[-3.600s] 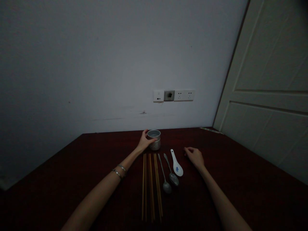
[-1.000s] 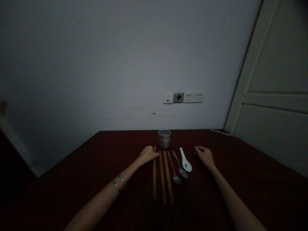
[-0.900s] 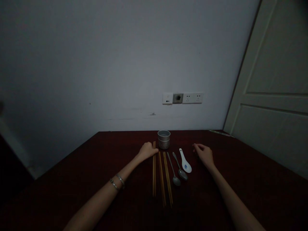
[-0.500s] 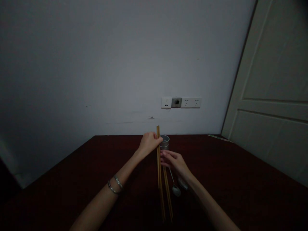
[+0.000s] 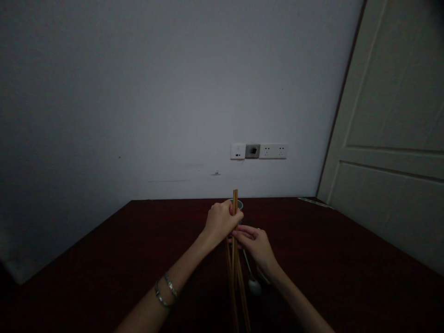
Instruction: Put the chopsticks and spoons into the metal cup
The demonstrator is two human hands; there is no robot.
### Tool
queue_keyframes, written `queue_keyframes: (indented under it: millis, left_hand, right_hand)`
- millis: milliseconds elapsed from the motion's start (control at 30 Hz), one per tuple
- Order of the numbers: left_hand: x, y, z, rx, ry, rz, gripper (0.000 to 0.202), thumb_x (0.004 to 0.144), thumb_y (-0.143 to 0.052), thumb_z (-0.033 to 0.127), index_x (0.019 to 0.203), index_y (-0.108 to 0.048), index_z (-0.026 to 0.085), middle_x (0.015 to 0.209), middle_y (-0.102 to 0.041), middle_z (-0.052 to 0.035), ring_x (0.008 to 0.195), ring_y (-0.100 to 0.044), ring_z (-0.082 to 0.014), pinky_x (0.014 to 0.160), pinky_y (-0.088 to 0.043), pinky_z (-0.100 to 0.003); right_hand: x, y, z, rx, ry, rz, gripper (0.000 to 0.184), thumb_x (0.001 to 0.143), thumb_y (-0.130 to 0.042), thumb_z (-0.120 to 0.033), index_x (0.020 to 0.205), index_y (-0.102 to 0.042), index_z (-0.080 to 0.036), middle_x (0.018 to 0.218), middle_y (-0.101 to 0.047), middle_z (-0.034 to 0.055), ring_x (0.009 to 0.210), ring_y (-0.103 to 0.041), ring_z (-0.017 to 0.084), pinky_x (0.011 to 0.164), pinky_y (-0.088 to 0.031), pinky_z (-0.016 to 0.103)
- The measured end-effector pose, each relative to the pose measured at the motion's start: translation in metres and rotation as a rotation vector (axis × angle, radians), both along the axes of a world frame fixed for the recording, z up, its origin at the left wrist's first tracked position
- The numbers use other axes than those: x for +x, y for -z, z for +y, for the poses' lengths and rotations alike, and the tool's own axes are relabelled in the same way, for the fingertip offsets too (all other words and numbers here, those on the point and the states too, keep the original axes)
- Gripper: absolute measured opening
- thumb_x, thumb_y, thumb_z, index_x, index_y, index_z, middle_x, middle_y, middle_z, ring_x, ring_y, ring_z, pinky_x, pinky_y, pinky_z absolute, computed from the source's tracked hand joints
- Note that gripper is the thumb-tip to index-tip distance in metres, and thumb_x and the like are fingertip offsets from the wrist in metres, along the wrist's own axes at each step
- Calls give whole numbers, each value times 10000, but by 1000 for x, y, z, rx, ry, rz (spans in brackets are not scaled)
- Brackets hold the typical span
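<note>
Pinched near its upper end, a pair of wooden chopsticks [image 5: 235, 199] stands almost upright in my left hand [image 5: 220, 222], which is closed around it. My right hand [image 5: 258, 247] closes its thumb and fingers on the same pair just below. More chopsticks [image 5: 244, 298] lie on the table beneath, pointing towards me. A metal spoon [image 5: 255, 286] rests to their right, near my right wrist. Behind my hands, only the rim of a round metal cup [image 5: 240, 202] shows; the rest is hidden.
The dark red table [image 5: 166, 217] reaches back to a pale wall [image 5: 173, 92]. Sockets and a switch [image 5: 273, 151] are set in the wall above the table. A panelled door [image 5: 391, 138] stands at the right. Part of another metal utensil [image 5: 263, 276] shows beside my right wrist.
My left hand has moved right and a little lower with the chopsticks, now covering more of the cup. My right fingers have closed on the chopsticks.
</note>
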State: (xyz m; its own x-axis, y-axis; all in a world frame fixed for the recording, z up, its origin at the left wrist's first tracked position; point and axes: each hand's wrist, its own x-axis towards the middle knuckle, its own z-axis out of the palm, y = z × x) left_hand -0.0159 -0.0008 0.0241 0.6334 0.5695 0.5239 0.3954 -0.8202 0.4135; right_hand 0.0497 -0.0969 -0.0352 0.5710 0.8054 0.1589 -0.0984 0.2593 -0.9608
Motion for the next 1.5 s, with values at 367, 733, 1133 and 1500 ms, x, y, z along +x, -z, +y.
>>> queue_keyframes:
  millis: [367, 733, 1133, 1500]
  left_hand:
    - [-10, -12, 2, -297, 374, -238, 227, 741, -558, 340, 818, -628, 139, 741, -658, -44, 665, -592, -131, 610, -447, -217]
    - [-22, -24, 11, -860, 678, -343, 323, 697, -647, 325, 900, -627, 75, 889, -685, -133, 747, -657, -190, 734, -510, -327]
    - [-34, -34, 0, -753, 716, -274, 259, 714, -627, 300, 873, -651, 97, 879, -684, -118, 777, -653, -187, 727, -511, -313]
    - [-41, -44, 5, -693, 739, -287, 244, 742, -598, 283, 880, -656, 90, 878, -684, -113, 790, -647, -183, 765, -498, -317]
  right_hand:
    - [3, -9, -6, 49, -32, -49, 393, 542, -743, -432, 789, -690, -132, 789, -705, 117, 714, -668, 263, 698, -529, 382]
    - [10, -3, -7, 36, -179, -125, 383, 597, -714, -425, 867, -696, -153, 868, -702, 100, 782, -664, 255, 779, -511, 398]
    - [10, -9, -10, 40, -167, -195, 384, 577, -715, -444, 837, -707, -162, 850, -705, 91, 786, -663, 247, 802, -497, 393]
    - [25, -37, -22, 137, 14, -217, 338, 664, -669, -410, 912, -691, -182, 893, -697, 88, 827, -647, 250, 720, -526, 379]
